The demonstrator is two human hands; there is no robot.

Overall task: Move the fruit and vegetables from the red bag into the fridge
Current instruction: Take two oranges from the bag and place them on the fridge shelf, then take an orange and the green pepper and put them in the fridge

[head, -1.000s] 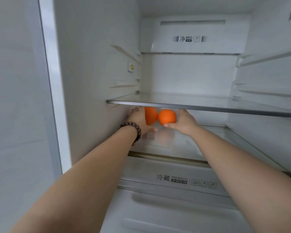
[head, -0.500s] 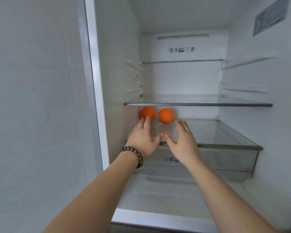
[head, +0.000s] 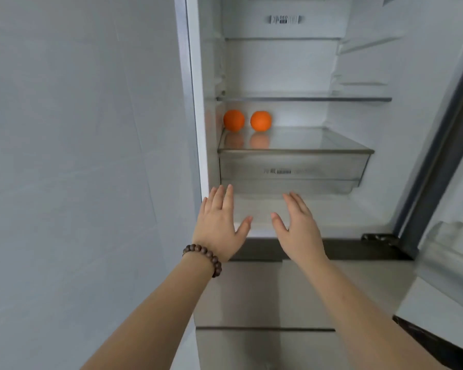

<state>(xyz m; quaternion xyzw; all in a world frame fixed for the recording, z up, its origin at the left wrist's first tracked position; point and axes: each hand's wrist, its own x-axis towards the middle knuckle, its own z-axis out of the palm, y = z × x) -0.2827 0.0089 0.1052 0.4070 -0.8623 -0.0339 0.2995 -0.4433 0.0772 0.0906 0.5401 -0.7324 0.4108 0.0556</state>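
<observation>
Two oranges sit side by side at the back left of the fridge's lower glass shelf: the left orange near the side wall, the right orange a small gap away. My left hand, with a bead bracelet on its wrist, and my right hand hover in front of the fridge's bottom edge, well below the shelf. Both hands are spread open and hold nothing. The red bag is out of view.
A clear crisper drawer sits under the lower shelf, and an upper glass shelf above the oranges. The open fridge door stands at the right. A grey wall fills the left. Closed drawer fronts lie below.
Both hands let go of the oranges and drew back out of the fridge toward me. The oranges stay on the shelf. The view has pulled back and tilted down.
</observation>
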